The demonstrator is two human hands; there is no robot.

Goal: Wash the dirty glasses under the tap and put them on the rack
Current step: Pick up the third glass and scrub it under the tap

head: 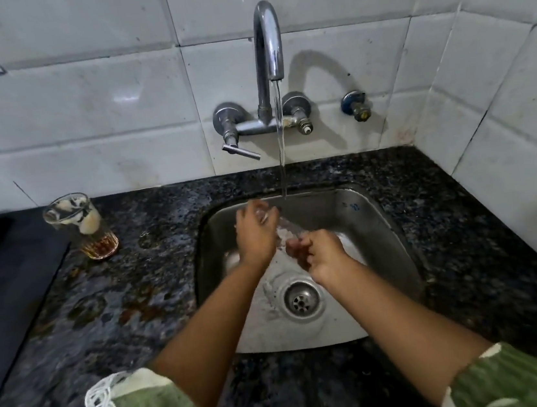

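Steel sink (374,224), water running, and the wash is in full swing! A thin stream drops from the tap (267,41) to the back of the basin, and both hands are working a clear glass (282,227) low over the sink, just beside that stream rather than squarely under it. The left hand (255,235) curls round the glass's far end, gripping it; the right hand (320,251) is bunched at the near end, fingers pinched at what looks like the rim or inside (rubbing it clean, by the look of things).

So this is the scrubbing step on one glass. Next up, as a guess: swing it fully into the stream to rinse, then carry it off to the rack.

Over on the wet granite tabletop (142,286), well apart to the left, a second dirty glass (82,226) stands upright with pale smears and brown dregs, waiting its turn.

Hard to read: the held glass is transparent and blurred, so its outline and tilt are uncertain. No rack shows anywhere in view.
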